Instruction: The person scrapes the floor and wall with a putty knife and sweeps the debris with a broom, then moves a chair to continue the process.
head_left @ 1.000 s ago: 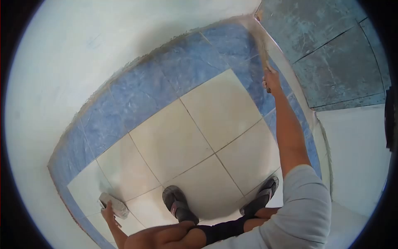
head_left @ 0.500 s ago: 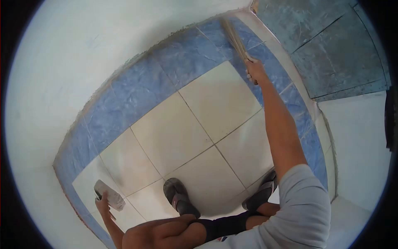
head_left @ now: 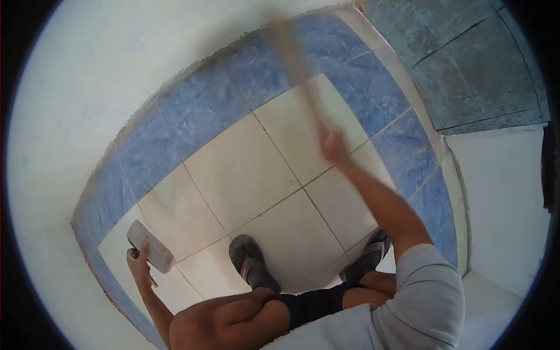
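A long, thin bundle of bristles like a hand broom (head_left: 294, 61), blurred by motion, is held by its lower end in my right hand (head_left: 333, 144). Its far end lies over the blue border tiles (head_left: 192, 119) near the wall's foot. At the lower left my left hand (head_left: 139, 263) is closed on the handle of a grey rectangular trowel-like tool (head_left: 150, 245), whose flat face is smeared. That tool is above the pale floor tiles (head_left: 251, 175).
White walls (head_left: 105, 81) meet the floor along a rough edge. A grey-green panel (head_left: 478, 64) stands at the upper right. Two dark sandals (head_left: 248, 262) are on my feet, below the middle of the view.
My right hand has swung left and nearer to my body with the bristle bundle. My left hand has risen slightly in view, with the flat tool tilted a little differently.
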`<state>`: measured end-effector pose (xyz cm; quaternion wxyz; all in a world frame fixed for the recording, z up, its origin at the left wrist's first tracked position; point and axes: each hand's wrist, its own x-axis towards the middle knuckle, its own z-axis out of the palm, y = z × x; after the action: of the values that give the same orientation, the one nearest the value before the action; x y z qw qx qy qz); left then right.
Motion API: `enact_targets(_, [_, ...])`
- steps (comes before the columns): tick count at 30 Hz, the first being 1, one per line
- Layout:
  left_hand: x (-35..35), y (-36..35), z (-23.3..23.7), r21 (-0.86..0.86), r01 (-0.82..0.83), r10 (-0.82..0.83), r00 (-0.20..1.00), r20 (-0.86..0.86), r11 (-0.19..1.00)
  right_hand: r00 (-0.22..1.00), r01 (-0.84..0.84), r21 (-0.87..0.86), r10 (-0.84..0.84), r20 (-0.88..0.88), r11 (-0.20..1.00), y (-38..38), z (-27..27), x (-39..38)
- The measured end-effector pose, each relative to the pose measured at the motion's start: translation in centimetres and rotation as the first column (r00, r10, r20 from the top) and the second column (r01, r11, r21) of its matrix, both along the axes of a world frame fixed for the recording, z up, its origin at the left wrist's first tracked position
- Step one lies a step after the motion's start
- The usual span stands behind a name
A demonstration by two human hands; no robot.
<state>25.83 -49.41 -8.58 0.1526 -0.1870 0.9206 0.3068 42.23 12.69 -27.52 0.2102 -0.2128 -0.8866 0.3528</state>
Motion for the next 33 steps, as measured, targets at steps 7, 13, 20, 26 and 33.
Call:
enact_targets(7, [-1.1,-2.5,0.0,-0.101,0.017,-0.022,0.998,-0.051,0.995,0.772,-0.484,0.043,0.404,0.491,0.874,-7.5,-3.3,12.1])
enact_targets(13, [-1.6,-3.8,-1.3,-0.072,0.046,-0.053,0.994,-0.099,0.996,0.774,0.552,-0.142,-0.442,0.454,0.821,4.5,5.9,10.8])
enact_targets(20, [-3.3,0.2,1.3,0.013,0.088,-0.087,0.991,-0.100,0.996,0.547,-0.564,-0.330,0.642,0.538,0.757,-16.3,3.7,19.9])
enact_targets(26, [-3.5,-2.4,6.6,-0.069,0.052,-0.064,0.978,-0.200,0.996,0.807,-0.388,0.244,0.200,0.556,0.889,-1.1,-6.8,30.8])
enact_targets(33, [0.5,-0.6,11.9,0.070,-0.007,0.028,0.951,-0.309,0.997,0.951,-0.118,-0.096,0.140,0.274,0.988,2.0,5.6,22.5])
